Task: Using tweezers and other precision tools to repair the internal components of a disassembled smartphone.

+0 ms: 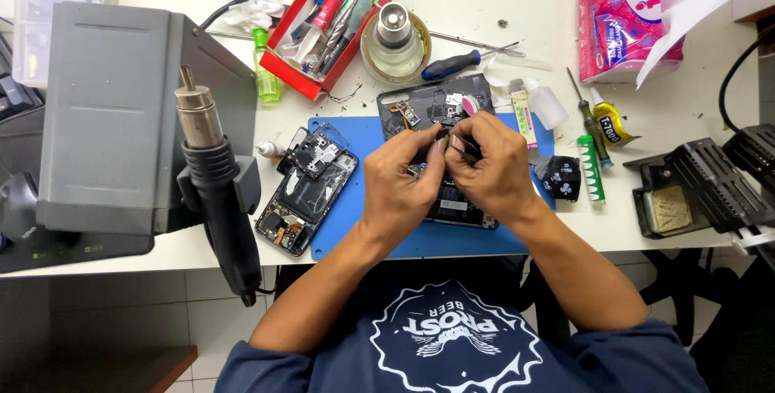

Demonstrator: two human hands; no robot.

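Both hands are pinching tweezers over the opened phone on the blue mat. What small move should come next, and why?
Probably lower the tweezers tip a little toward the phone. The left hand and right hand meet closely above it on the blue mat, and the tip seems raised. What it grips, if anything, is too small to tell.

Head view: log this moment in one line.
left hand on opened phone | right hand pinching tweezers | blue mat under phone
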